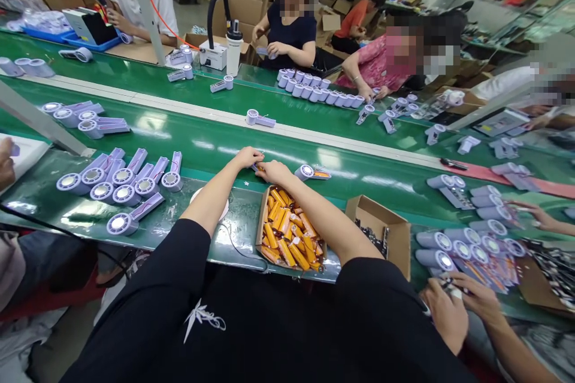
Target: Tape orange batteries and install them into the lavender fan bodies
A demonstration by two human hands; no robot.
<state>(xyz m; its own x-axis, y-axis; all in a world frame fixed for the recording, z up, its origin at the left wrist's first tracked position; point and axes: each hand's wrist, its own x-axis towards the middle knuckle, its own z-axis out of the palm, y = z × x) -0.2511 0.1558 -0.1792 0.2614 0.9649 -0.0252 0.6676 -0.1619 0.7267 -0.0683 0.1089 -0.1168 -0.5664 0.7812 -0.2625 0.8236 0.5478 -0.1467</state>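
Close together over the green belt, my left hand and my right hand are both closed around a lilac handheld fan housing. Only a lilac edge and a bit of orange show between the fingers; my hands hide most of it. Just right of my right hand lies another lilac fan housing with an orange battery in its handle. Below my forearms, a cardboard box holds many orange wrapped batteries. A white round object is partly hidden behind my left forearm.
Several open lilac fan housings lie at left. An open carton with small dark parts stands at right, near a co-worker's hands and more fans. Across the belt, other people work beside fan rows.
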